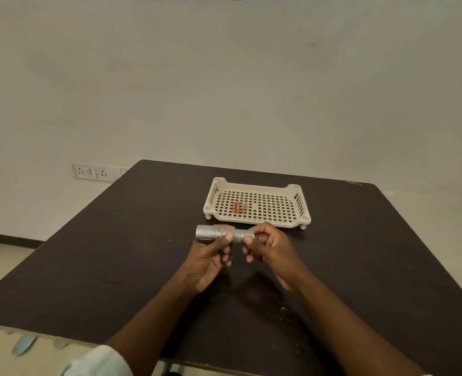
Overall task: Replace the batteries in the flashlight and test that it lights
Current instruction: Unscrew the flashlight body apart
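Note:
A silver flashlight is held level above the dark table, its wide head pointing left. My left hand grips its middle from below, thumb on top. At the tail end on the right, my right hand pinches the flashlight with thumb and fingertips. Behind the hands stands a white perforated tray, where a few orange batteries lie side by side at the left.
The table's far edge meets a plain wall. A socket panel is on the wall at the left. The table's left and near edges drop to a light floor.

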